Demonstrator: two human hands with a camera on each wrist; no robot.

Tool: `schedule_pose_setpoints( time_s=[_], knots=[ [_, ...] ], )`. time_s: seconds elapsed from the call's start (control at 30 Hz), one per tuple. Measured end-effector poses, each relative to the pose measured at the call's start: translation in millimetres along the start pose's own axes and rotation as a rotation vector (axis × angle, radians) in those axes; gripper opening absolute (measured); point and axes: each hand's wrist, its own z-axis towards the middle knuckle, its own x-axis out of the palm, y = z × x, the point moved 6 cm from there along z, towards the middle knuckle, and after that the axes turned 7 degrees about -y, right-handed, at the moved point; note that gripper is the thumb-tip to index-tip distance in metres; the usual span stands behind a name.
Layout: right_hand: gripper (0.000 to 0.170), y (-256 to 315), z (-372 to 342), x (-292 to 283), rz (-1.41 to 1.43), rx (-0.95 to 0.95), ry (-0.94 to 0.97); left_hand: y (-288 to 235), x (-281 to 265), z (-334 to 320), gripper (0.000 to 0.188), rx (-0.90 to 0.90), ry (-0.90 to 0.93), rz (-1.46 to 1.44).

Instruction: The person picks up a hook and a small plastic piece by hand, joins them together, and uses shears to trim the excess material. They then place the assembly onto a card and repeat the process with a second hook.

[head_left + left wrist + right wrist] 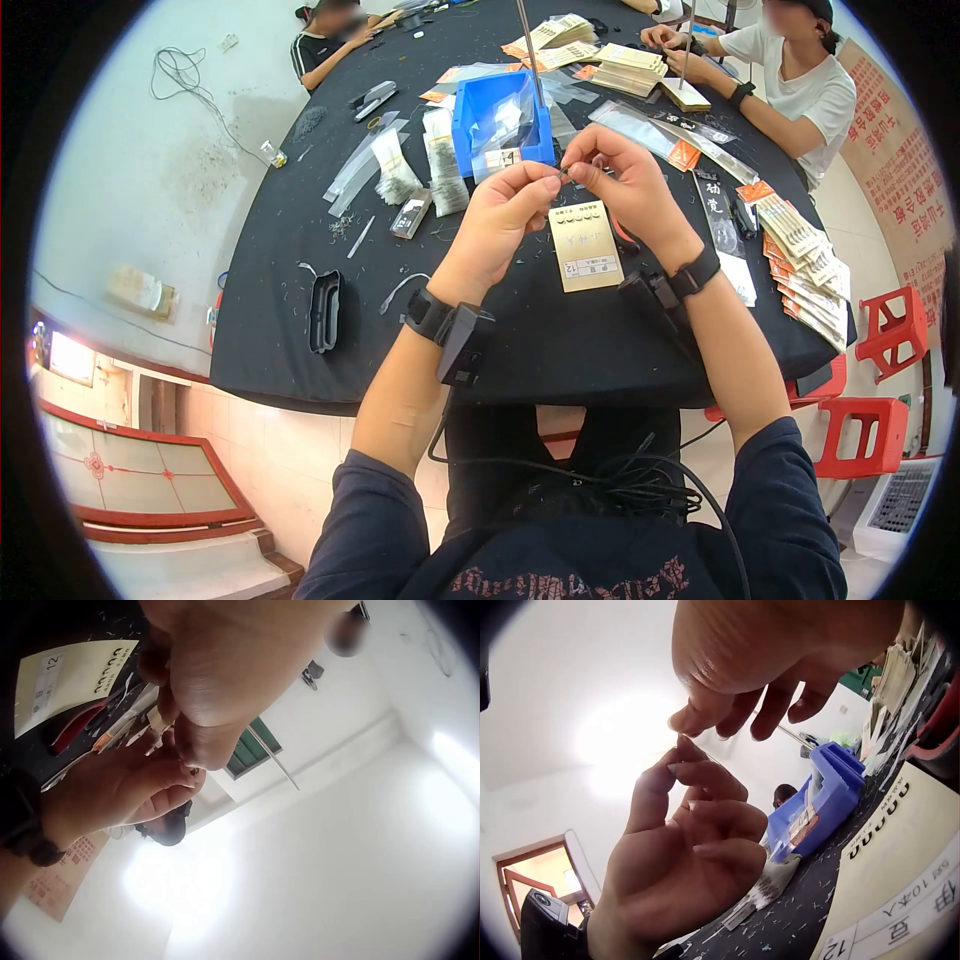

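In the head view my left hand [510, 210] and right hand [630, 190] meet over the table, thumb and fingertips close together. Between them they pinch a tiny dark piece [195, 772], mostly hidden by the fingers; its kind I cannot tell. In the right wrist view, the left hand's other fingers [724, 817] curl loosely, while the right hand's spread apart. Below the hands lies a yellowish printed card [587, 262] marked 12, with a row of small dark hook shapes [880, 821] along one end. Red-handled pliers [79, 727] lie beside the card.
A blue bin [464, 150] stands just beyond the hands, beside white-wrapped bundles [441, 150]. A black tray [324, 312] lies at left, a stapler [374, 99] farther back. Card stacks [805, 262] line the right edge. Other people sit across the black-covered table.
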Motion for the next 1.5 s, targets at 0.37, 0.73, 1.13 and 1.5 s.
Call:
schedule_pose_setpoints(
  time_s=[0.37, 0.73, 1.13, 1.5],
  knots=[
    [0.015, 7, 1, -5, -0.123, -0.029, -0.070, -3, -3, 0, 0.011, 0.036, -0.050, 0.058],
    [0.017, 15, 1, -4, -0.150, -0.055, -0.067, -4, -6, 1, 0.011, 0.047, -0.105, 0.100],
    [0.015, 13, 2, -5, -0.166, -0.035, -0.046, -5, -7, 1, 0.012, 0.066, -0.114, 0.109],
    [0.015, 10, 3, -6, -0.170, -0.006, -0.032, -7, -3, 1, 0.014, 0.115, -0.084, 0.181]
  ],
)
